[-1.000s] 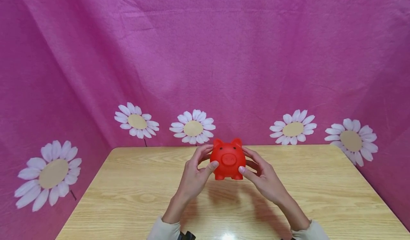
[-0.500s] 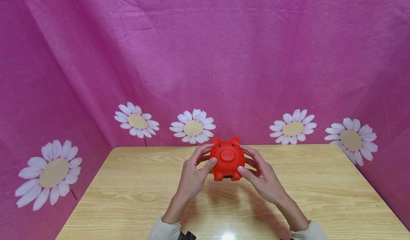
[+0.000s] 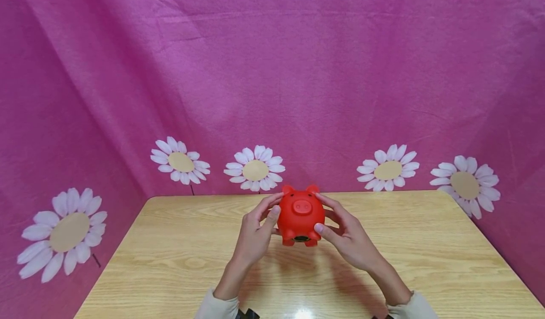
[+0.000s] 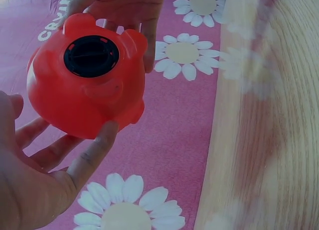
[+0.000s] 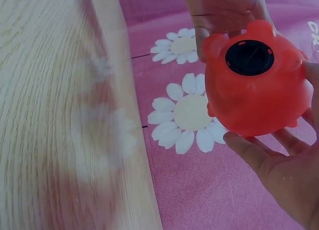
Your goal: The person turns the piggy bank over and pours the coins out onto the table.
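A red piggy bank [image 3: 301, 215] is held up above the table between both hands, its snout facing the head camera and tilted upward. On its left side the left hand [image 3: 254, 234] grips it with thumb in front and fingers behind. The right hand [image 3: 351, 238] holds the other side the same way, thumb low near a front leg. Both wrist views show the underside, where a round black plug [image 4: 91, 56] sits between the stubby legs. In the right wrist view the same black plug [image 5: 249, 57] faces the camera.
The light wood table [image 3: 179, 257] spreads below the hands, with the piggy bank's shadow on it. Behind and at the sides hangs a magenta cloth [image 3: 298, 96] printed with white daisies and lettering.
The piggy bank has tipped back, so its snout points higher and the black plug beneath now shows in the head view. The left thumb has shifted up along its side.
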Demonstrator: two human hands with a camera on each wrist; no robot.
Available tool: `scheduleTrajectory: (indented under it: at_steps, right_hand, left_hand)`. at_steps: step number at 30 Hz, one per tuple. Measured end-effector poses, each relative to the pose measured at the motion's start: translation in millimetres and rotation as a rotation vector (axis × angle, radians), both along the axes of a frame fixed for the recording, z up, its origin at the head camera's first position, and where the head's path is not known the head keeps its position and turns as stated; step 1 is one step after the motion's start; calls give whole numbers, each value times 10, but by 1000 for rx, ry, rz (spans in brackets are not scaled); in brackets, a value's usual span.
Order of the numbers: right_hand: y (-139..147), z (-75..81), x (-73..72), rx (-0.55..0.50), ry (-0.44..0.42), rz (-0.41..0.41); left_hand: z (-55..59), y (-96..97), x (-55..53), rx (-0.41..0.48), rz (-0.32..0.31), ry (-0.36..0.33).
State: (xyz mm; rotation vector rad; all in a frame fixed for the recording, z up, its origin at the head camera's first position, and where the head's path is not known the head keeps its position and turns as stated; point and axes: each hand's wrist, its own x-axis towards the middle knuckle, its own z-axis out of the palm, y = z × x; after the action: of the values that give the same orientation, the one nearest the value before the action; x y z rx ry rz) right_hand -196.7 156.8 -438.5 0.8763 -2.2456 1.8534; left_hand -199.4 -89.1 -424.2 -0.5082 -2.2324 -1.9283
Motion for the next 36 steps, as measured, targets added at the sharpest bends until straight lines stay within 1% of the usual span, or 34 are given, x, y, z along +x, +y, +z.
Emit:
scheduleTrajectory:
  at_steps: [5,9,13,17,20,27,30,36]
  right_hand:
    - [-2,5,3,-18,8,17]
    - [5,4,-1,-8,22,26]
    - [11,4,-5,17,43,3]
    - [19,16,-5,17,54,-34]
    - [23,26,-3,10,44,-50]
    - [30,26,-3,-12,-3,-41]
    - [34,33,-5,-23,-21,-29]
    - [40,70,5,-36,-63,-33]
  left_hand:
    - [24,-10,14,4,-40,11]
    - [31,-24,34,-25,-59,30]
    - [25,-39,43,-83,-71,76]
    - [6,-53,37,-121,-98,113]
    - [-2,-52,32,-116,-126,113]
    - [-21,-36,36,-101,-118,126]
    - [-16,-34,36,-98,-130,142]
    - [-9,-45,19,-100,-186,193]
